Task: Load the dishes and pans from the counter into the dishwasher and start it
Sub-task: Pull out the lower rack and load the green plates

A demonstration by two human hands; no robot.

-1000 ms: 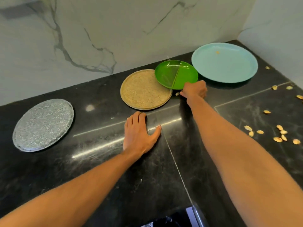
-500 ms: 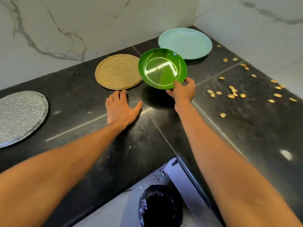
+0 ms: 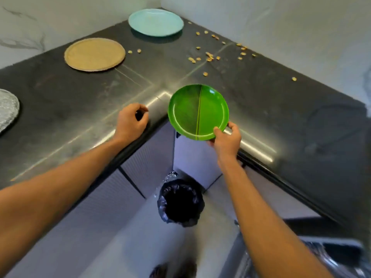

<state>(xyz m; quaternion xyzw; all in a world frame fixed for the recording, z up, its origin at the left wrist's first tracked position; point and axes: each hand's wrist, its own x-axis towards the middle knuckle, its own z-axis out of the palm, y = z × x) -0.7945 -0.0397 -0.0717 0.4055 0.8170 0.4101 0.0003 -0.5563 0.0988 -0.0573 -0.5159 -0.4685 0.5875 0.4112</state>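
The right hand (image 3: 225, 140) grips the green plate (image 3: 198, 112) by its near rim, tilted, above the inner corner of the counter (image 3: 281, 109). The left hand (image 3: 131, 122), loosely curled and holding nothing, rests on the counter, left of the plate.

A round green plate (image 3: 198, 112) with a line down its middle is held up by its near rim, tipped toward the camera, over the table's inside corner. A light blue plate (image 3: 155, 22), a tan plate (image 3: 94, 54) and a shiny gray plate (image 3: 8, 108) lie flat on the dark table (image 3: 281, 109), well apart.
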